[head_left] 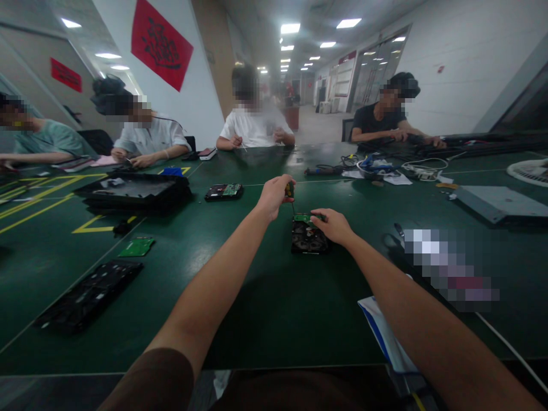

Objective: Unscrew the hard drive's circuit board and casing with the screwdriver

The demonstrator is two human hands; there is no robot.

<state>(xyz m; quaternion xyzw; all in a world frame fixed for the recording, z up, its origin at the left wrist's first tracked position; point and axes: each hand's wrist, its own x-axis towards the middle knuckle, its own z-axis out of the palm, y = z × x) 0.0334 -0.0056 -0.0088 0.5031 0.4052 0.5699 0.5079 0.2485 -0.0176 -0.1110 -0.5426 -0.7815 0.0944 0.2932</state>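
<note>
A black hard drive (307, 238) with a green circuit board lies on the dark green table (265, 297) straight ahead. My left hand (274, 196) is closed round a small screwdriver (290, 194) with a yellow and black handle, held upright with its tip down on the drive's far end. Beside it, my right hand (331, 225) rests on the drive's far right corner, fingers curled over the edge.
Another hard drive (223, 192) lies further back. To the left are a black tray (132, 193), a loose green board (137, 246) and a black keyboard frame (88, 295). A white and blue paper (383, 334) lies near right. Several people sit round the table's far side.
</note>
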